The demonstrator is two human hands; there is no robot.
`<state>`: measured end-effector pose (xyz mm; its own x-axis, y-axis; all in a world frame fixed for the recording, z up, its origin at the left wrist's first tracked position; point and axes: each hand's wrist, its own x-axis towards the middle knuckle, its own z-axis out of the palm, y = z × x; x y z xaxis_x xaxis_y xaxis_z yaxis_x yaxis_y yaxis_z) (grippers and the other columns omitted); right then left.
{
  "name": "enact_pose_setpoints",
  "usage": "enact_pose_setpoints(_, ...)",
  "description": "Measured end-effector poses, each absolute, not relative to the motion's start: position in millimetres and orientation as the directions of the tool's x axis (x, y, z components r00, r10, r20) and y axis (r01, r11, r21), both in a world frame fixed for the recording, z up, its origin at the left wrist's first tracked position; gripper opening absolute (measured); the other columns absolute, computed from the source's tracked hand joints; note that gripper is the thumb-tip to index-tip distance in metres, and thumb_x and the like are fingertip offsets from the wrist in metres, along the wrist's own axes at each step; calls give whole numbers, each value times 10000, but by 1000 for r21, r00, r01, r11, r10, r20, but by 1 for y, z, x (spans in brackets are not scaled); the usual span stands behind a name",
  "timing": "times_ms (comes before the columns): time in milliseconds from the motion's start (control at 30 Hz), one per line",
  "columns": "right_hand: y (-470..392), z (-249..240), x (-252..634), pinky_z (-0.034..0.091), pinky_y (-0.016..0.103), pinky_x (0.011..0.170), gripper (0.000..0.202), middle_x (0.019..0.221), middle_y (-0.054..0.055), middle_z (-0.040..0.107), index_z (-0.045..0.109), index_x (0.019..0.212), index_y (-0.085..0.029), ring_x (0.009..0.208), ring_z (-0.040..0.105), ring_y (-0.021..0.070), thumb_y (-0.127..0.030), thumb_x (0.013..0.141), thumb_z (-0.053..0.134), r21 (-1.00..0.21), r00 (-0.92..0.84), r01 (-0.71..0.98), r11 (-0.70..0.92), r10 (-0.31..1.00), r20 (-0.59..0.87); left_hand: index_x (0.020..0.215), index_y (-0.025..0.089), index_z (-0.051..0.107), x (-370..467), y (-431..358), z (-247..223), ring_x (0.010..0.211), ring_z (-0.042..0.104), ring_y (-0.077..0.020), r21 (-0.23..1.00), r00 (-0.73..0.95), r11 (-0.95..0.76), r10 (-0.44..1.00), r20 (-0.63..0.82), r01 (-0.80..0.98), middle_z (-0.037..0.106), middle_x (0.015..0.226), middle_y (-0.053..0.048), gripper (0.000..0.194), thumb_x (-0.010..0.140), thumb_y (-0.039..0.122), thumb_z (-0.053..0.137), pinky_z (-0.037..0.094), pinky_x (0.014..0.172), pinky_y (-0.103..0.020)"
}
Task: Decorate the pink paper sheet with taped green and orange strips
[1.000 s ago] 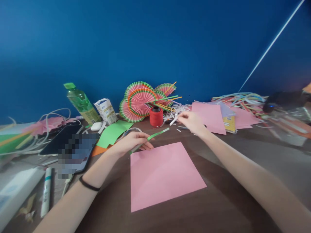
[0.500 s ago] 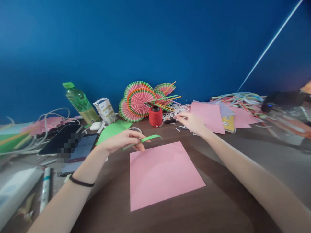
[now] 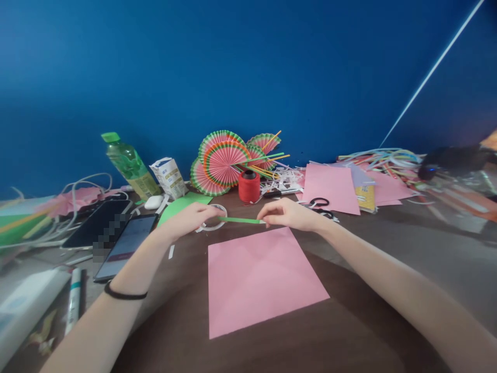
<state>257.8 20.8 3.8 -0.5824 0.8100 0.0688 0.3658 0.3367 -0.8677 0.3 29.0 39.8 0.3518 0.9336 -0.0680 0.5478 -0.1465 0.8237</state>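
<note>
Both hands are grasping the green strip [image 3: 241,220], one at each end: the left hand [image 3: 200,215] pinches its left end, and the right hand [image 3: 282,213] has the other between thumb and fingers. The strip runs nearly level between them, just beyond the far edge of the pink sheet [image 3: 260,282], which lies flat on the counter [image 3: 295,336].

A white ring [image 3: 213,226] sits partly hidden behind the left hand, with green paper [image 3: 176,207] near it. The scissors [image 3: 320,202] lie just beyond the right wrist, their dark handles showing next to a pink stack [image 3: 329,186].

Beyond the strip stands a red spool [image 3: 249,187], and behind that, pleated fans [image 3: 226,163] lean by the blue wall [image 3: 248,67]. To the left are a carton [image 3: 170,178], a green bottle [image 3: 132,168], a white case [image 3: 154,202] and a phone [image 3: 130,246]. A marker [image 3: 73,305] lies beside the left forearm, which wears a black band [image 3: 125,295].
</note>
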Motion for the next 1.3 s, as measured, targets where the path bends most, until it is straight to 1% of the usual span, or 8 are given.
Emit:
enact_pose_setpoints(100,13,10,249,462,243,637,179,760,26,636,641,856,-155,688,594,120,-184,750,499,-851,-541,368,374,831,131,664,228,705,5,29,41,1006,538,-210,681,364,-288,931,34,674,666,998,15,258,754,316,481,388,801,-209)
enact_pose_setpoints(167,7,14,244,467,246,645,183,803,30,640,642,865,-162,695,589,118,-179,754,497,-828,-526,369,423,829,189,735,228,707,12,25,43,939,553,-195,656,357,-317,931,76,685,667,963,11,294,785,349,443,389,758,-202)
enact_pose_setpoints(300,-5,22,236,461,253,658,162,816,24,647,640,863,-180,732,588,129,-182,766,511,-757,-512,387,526,805,298,790,196,694,29,5,45,652,550,-153,704,478,-346,878,10,621,648,721,5,322,789,398,444,373,562,-210)
enact_pose_setpoints(433,-12,24,231,449,272,701,122,815,30,641,611,845,-173,768,583,141,-158,773,513,-661,-448,419,622,775,445,741,185,690,41,-8,40,703,573,-159,773,557,-326,829,-42,544,661,740,-7,257,770,337,485,400,609,-216)
enact_pose_setpoints(600,-16,21,226,411,341,804,81,882,56,617,577,782,-181,878,545,178,-130,782,514,-405,-346,504,763,608,714,728,174,664,44,-8,36,765,599,-154,877,517,-218,855,-40,428,673,760,-8,211,773,263,478,438,690,-225)
enact_pose_setpoints(900,-20,17,221,388,376,815,93,941,28,668,635,753,-189,927,532,189,-139,785,563,-390,-315,565,727,627,713,823,168,682,47,-15,34,746,587,-147,886,514,-216,857,-30,411,667,764,-10,244,784,283,470,440,674,-239)
enact_pose_setpoints(1133,-17,18,224,395,380,810,77,896,28,675,631,723,-189,909,550,191,-140,762,586,-427,-406,523,737,656,636,687,155,643,48,-17,31,612,519,-118,768,495,-333,869,24,547,605,638,14,248,775,247,430,377,580,-231)
enact_pose_setpoints(1300,-16,21,224,411,371,811,111,856,27,672,623,708,-188,877,563,181,-92,730,573,-451,-436,493,744,660,612,704,164,657,48,-16,31,654,547,-133,766,510,-340,860,18,546,632,668,10,245,765,242,433,389,600,-235)
